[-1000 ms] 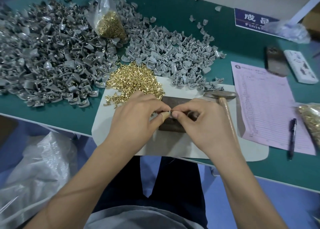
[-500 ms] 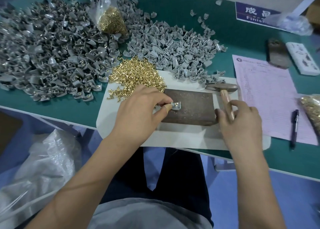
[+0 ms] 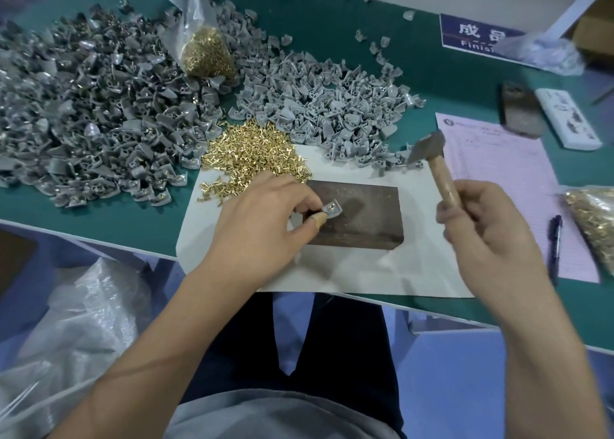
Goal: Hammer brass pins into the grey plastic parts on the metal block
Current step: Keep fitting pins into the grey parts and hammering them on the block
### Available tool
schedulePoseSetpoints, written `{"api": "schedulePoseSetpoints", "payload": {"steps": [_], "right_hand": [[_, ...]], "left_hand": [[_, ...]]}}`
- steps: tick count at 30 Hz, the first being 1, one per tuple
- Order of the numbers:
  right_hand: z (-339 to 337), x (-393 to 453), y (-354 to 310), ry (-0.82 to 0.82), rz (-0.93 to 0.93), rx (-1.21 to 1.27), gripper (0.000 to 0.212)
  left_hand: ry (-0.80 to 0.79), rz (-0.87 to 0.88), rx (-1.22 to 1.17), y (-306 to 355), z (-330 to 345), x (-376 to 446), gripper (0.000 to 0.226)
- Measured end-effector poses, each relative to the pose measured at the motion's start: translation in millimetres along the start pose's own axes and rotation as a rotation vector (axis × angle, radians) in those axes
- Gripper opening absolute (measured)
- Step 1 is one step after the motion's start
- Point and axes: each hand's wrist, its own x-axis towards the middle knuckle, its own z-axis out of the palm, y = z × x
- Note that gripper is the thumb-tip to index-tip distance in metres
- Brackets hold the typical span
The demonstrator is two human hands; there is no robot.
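Bulging with brass pins, a clear bag (image 3: 206,51) lies among grey parts (image 3: 93,112).

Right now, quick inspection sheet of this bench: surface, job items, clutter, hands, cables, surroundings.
Surface: green bench top, white sheet at the near edge.
Job's things: metal block on the sheet; one grey plastic part with a brass pin on the block; loose brass pins; hammer raised right of the block.
Clutter: grey part heaps, bagged pins, pink form, pen, phone.
Hands: left hand pinches the part; right hand holds the hammer handle.
Cables: nothing seen.
Surroundings: clear plastic bag below the bench, blue sign.
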Motion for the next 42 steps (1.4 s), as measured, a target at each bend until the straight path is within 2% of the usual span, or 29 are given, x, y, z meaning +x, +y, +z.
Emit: {"api": "schedulePoseSetpoints", "payload": {"steps": [3, 8, 14, 19, 23, 27, 31, 35, 40, 42], "right_hand": [[14.3, -4.4, -10.0, -0.148, -0.016, 0.048, 0.026], [22.4, -9.5, -16.2, -0.255, -0.101, -0.162, 0.031], [20.8, -15.5, -30.6, -0.162, -0.141, -0.346, 0.04], [33.0, -24.4, -36.4, -0.186, -0.139, -0.486, 0.037], [30.5, -27.3, -39.1, -0.06, -0.118, -0.338, 0.04], [34.3, -31.0, -36.5, -0.2, -0.118, -0.388, 0.038], [33.1, -26.7, -40.2, -0.036, -0.132, -0.281, 0.038], [34.9, -22.6, -35.0, -0.175, -0.132, -0.31, 0.032], [31.1, -25.2, -40.1, 0.014, -0.156, -0.211, 0.033], [36.6, -28.1, -38.9, -0.091, -0.129, -0.249, 0.032]], "left_hand": [[0.004, -0.003, -0.017, 1.2, 0.3, 0.6, 0.007], [-0.008, 0.086, 0.089, 2.2, -5.9, 3.6, 0.008], [-0.008, 0.112, 0.123, 2.3, -8.8, 5.2, 0.005], [-0.005, 0.094, 0.105, 0.5, -8.2, 5.9, 0.007], [0.001, 0.081, 0.091, -1.1, -6.6, 5.6, 0.006], [-0.014, 0.072, 0.084, -0.9, -7.3, 7.1, 0.006], [-0.02, 0.049, 0.09, -1.6, -6.6, 6.6, 0.006], [-0.038, 0.033, 0.076, -4.2, -6.8, 6.5, 0.011], [-0.033, 0.033, 0.083, -3.8, -8.4, 6.4, 0.009], [-0.038, 0.051, 0.102, -3.7, -9.8, 7.2, 0.011]]}}
